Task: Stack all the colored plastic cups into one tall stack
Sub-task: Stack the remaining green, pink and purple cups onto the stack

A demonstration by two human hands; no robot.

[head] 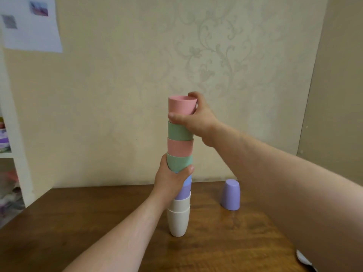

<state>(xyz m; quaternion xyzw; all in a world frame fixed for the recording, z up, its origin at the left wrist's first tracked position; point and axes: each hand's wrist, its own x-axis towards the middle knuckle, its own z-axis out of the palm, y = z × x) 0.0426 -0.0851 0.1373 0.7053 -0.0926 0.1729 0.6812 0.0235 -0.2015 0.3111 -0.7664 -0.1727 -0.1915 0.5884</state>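
A tall stack of nested cups (pixel 179 218) stands upright on the wooden table (pixel 225 238): two white at the bottom, then purple, blue, green, pink and green. My left hand (pixel 170 181) grips the stack around its middle, at the lower green cup (pixel 179 161). On top sits a pink cup (pixel 181 106), mouth up, and my right hand (pixel 196 118) is closed around its lower part from the right. One purple cup (pixel 230 195) stands upside down on the table, to the right of the stack and apart from it.
A wallpapered wall rises just behind the table's far edge. White shelves (pixel 11 154) with blurred items stand at the left. A small white object (pixel 303 259) peeks out under my right forearm at the table's right front edge.
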